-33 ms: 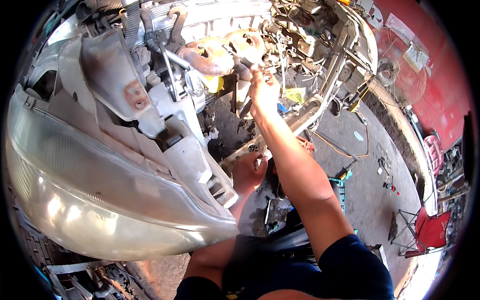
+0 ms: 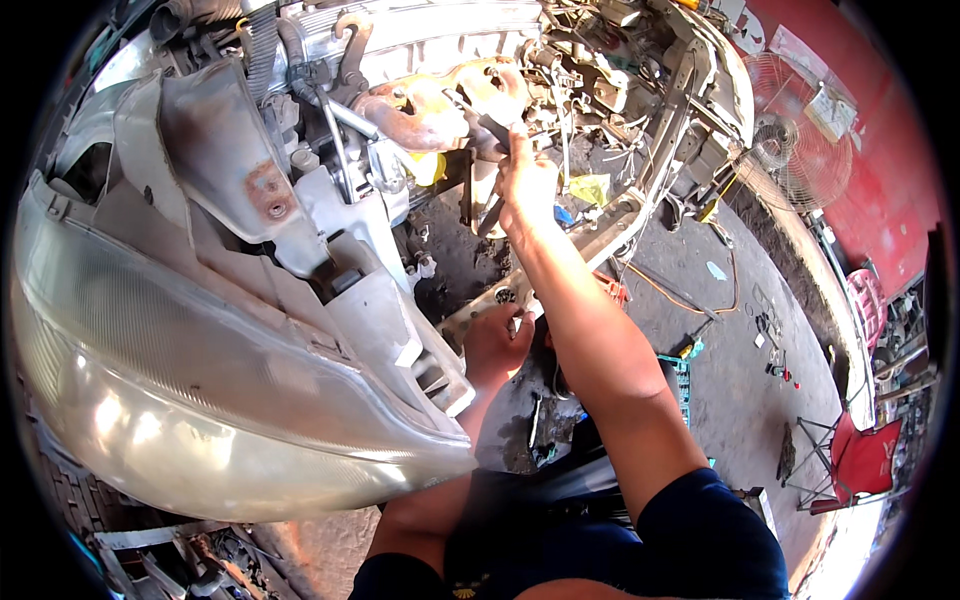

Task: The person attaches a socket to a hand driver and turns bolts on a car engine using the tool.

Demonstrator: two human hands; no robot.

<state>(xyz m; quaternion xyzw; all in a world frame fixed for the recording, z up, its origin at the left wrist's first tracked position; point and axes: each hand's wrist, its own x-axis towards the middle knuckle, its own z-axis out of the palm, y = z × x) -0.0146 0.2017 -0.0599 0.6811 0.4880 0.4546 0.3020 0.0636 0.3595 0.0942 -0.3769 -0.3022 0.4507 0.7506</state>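
Up at the engine, my right hand (image 2: pixel 526 185) is closed round a dark-handled tool (image 2: pixel 492 127), its fingers partly hidden. The tool's thin metal end reaches the rusty exhaust manifold cover (image 2: pixel 430 112); the exact kind of tool does not show. Lower down, my left hand (image 2: pixel 494 345) rests with curled fingers on the pale front crossbar (image 2: pixel 480 314) of the car, beside a round hole. A cloudy headlight (image 2: pixel 190 400) lies just left of my left forearm. Below the manifold, a brown metal bracket (image 2: pixel 469 190) hangs near my right hand.
Yellow plastic pieces (image 2: pixel 590 190) lie near the bar. The pale side frame (image 2: pixel 672 130) runs along the right of the engine bay. On the floor are an orange cord (image 2: pixel 690 309) and a teal crate (image 2: pixel 677 380). A fan (image 2: pixel 775 145) and a red folding chair (image 2: pixel 866 458) stand to the right.
My right hand has shifted slightly, with one finger now straighter along the tool's handle. My left hand stays in its place on the crossbar.
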